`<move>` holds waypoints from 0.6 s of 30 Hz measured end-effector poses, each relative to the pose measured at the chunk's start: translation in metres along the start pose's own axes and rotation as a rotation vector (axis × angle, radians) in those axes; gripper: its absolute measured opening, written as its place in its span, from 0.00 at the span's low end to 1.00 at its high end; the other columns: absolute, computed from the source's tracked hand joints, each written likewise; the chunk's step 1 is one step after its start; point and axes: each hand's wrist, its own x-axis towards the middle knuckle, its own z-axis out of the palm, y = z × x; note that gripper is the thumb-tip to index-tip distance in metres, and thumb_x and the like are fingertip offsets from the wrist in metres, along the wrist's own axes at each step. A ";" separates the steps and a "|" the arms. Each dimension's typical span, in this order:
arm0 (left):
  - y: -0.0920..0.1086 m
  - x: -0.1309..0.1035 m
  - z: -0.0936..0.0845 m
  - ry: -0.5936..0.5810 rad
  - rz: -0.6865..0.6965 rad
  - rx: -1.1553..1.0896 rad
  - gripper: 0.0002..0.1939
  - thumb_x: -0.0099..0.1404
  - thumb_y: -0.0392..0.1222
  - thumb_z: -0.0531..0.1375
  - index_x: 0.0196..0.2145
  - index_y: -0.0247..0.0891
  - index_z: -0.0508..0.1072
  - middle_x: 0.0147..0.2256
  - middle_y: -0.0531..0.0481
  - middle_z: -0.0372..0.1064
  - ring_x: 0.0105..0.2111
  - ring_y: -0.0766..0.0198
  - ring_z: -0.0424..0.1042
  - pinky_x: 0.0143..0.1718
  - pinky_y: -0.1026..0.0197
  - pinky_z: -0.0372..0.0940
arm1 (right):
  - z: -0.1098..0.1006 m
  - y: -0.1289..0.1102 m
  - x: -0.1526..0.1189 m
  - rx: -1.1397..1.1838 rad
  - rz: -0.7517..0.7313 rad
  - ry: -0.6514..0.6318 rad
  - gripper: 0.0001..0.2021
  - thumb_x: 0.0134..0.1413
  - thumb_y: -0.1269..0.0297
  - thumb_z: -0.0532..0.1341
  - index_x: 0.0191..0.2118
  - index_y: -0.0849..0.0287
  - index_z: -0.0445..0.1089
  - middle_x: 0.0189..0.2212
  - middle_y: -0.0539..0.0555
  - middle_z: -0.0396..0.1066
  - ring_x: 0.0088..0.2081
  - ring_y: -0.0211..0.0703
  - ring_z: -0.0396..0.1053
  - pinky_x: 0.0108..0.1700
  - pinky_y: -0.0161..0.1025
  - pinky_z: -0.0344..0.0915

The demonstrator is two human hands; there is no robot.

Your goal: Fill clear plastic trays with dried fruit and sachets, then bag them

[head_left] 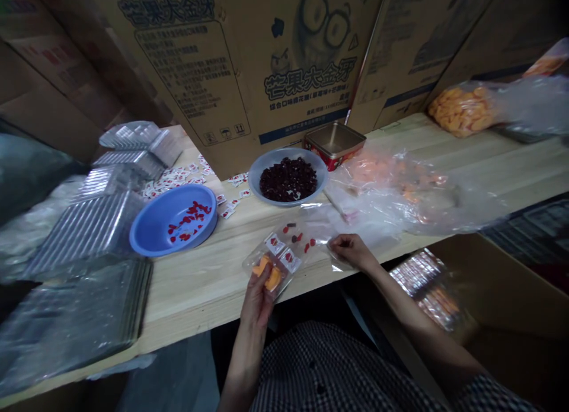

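My left hand [260, 296] holds a clear plastic pack [283, 278], tilted over the table's front edge. Orange candies [271, 277] sit in its near part under my thumb. Two small white printed packets [281, 251] with red pictures lie across the pack. Just beyond it, a few red and dark pieces [300, 238] show on or under clear plastic. My right hand [352, 252] is closed, its fingertips pinched together at clear plastic film; what they hold, if anything, is hidden.
A blue basin [146, 237] holds red pieces, a pale bowl [256, 189] dark red pieces. Around them are white packets [178, 178], stacked clear trays [89, 228], a red tin [342, 154], film bags [400, 192] and bagged orange candies [464, 109]. Cartons [249, 68] stand behind; an open carton [502, 281] is lower right.
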 end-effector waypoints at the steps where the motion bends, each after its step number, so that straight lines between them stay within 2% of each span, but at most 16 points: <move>1: -0.003 0.000 0.003 -0.018 -0.001 0.008 0.22 0.58 0.35 0.69 0.51 0.40 0.75 0.53 0.45 0.74 0.53 0.52 0.74 0.54 0.54 0.71 | 0.004 0.000 -0.001 0.017 -0.009 0.012 0.17 0.33 0.51 0.70 0.22 0.60 0.69 0.16 0.46 0.64 0.18 0.32 0.56 0.22 0.33 0.51; 5: -0.015 0.001 0.007 -0.087 0.011 0.070 0.23 0.56 0.39 0.70 0.51 0.39 0.75 0.50 0.44 0.76 0.52 0.50 0.75 0.57 0.51 0.67 | 0.013 -0.001 -0.006 0.074 -0.089 0.060 0.15 0.37 0.53 0.68 0.22 0.59 0.68 0.15 0.45 0.61 0.18 0.32 0.54 0.22 0.33 0.49; 9: -0.023 -0.004 -0.001 -0.059 0.074 0.148 0.23 0.57 0.44 0.70 0.50 0.38 0.75 0.51 0.42 0.76 0.53 0.49 0.74 0.58 0.49 0.65 | 0.017 -0.005 -0.009 0.085 -0.215 0.209 0.12 0.43 0.55 0.67 0.27 0.60 0.71 0.22 0.50 0.70 0.25 0.37 0.62 0.29 0.35 0.57; 12: -0.028 -0.014 -0.006 -0.018 0.112 0.189 0.23 0.56 0.45 0.70 0.49 0.39 0.75 0.52 0.42 0.75 0.55 0.48 0.72 0.59 0.49 0.65 | 0.026 -0.008 -0.009 0.023 -0.298 0.257 0.11 0.47 0.57 0.65 0.29 0.60 0.73 0.28 0.53 0.73 0.30 0.40 0.66 0.34 0.36 0.61; 15: -0.035 -0.023 -0.006 -0.031 0.128 0.185 0.23 0.57 0.44 0.70 0.50 0.41 0.74 0.53 0.44 0.74 0.54 0.49 0.73 0.58 0.50 0.65 | 0.037 -0.008 -0.005 -0.049 -0.331 0.285 0.10 0.49 0.58 0.62 0.30 0.60 0.72 0.28 0.53 0.72 0.30 0.41 0.66 0.31 0.35 0.60; 18: -0.033 -0.026 -0.006 -0.036 0.144 0.156 0.23 0.58 0.44 0.69 0.51 0.42 0.74 0.53 0.45 0.74 0.53 0.51 0.73 0.58 0.52 0.65 | 0.045 -0.002 0.003 -0.093 -0.338 0.308 0.09 0.49 0.58 0.61 0.30 0.59 0.71 0.27 0.52 0.71 0.29 0.40 0.64 0.30 0.35 0.59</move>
